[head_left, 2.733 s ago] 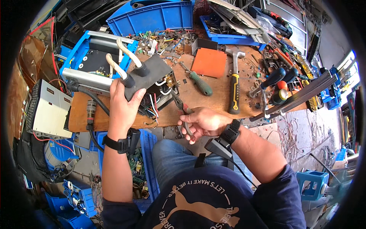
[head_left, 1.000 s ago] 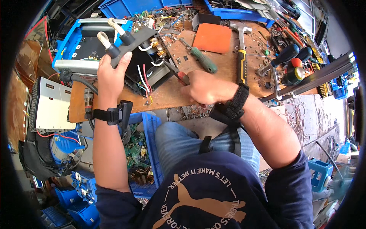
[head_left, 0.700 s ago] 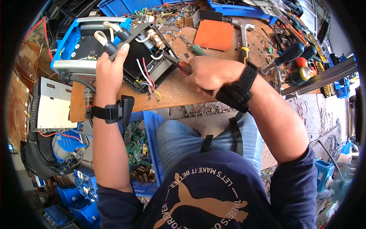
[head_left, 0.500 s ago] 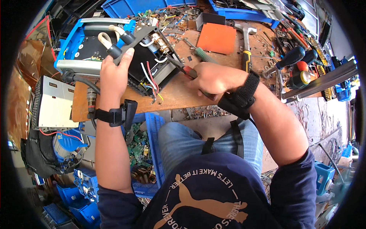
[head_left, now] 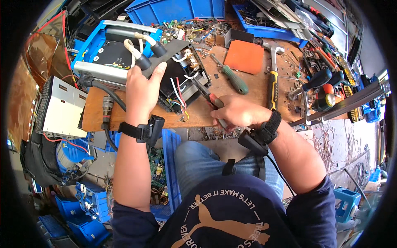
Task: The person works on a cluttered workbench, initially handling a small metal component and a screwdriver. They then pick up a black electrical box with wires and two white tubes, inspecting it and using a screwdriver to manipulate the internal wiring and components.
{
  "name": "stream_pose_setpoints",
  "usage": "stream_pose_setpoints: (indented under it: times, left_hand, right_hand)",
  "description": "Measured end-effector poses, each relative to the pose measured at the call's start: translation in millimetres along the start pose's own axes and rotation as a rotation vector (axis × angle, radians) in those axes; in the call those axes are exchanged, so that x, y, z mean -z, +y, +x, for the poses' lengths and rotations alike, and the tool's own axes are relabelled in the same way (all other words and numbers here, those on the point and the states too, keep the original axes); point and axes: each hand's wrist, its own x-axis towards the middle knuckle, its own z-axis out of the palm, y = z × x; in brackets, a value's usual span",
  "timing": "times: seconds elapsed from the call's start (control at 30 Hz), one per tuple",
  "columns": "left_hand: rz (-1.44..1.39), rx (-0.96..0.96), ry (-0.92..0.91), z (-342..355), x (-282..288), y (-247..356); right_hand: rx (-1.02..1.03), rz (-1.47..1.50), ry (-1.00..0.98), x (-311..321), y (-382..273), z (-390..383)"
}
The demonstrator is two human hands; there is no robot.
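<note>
My left hand [head_left: 142, 89] is closed on the edge of a dark panel [head_left: 175, 48], thumb on top. The panel belongs to an opened black electrical unit [head_left: 165, 84] tilted on the bench. Two thick off-white cables [head_left: 131, 47] with black collars rise beside my fingers. In my right hand [head_left: 242, 111] are pliers [head_left: 216, 100] with red and dark handles. Their jaws are at the unit's open side, close to a short white wire [head_left: 188, 77]; whether they touch it I cannot tell. Loose red, white and yellow wires [head_left: 182, 97] hang from the unit's near side.
A blue-and-silver frame [head_left: 101, 74] stands behind the unit. To the right lie a green-handled screwdriver [head_left: 235, 79], a hammer [head_left: 273, 82] and an orange sheet [head_left: 245, 56]. Scrap parts and a blue crate [head_left: 175, 11] are at the back. A cable connector [head_left: 107, 107] rests at the bench's left.
The whole view has shifted, with the bench lower and farther right. My right hand and the pliers have drawn nearer to me, uncovering the screwdriver's handle. My left hand keeps its hold.
</note>
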Motion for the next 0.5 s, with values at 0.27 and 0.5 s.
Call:
stream_pose_setpoints:
  times: [0.27,0.5]
  left_hand:
    - [-0.034,-0.106,0.085,-24.2,-2.0,17.6]
    - [0.038,-0.108,0.145,-32.3,-5.4,26.5]
  right_hand:
    - [-0.054,0.146,-0.059,-12.1,-3.2,-9.3]
    - [-0.075,0.465,-0.120,-29.7,5.5,-14.4]
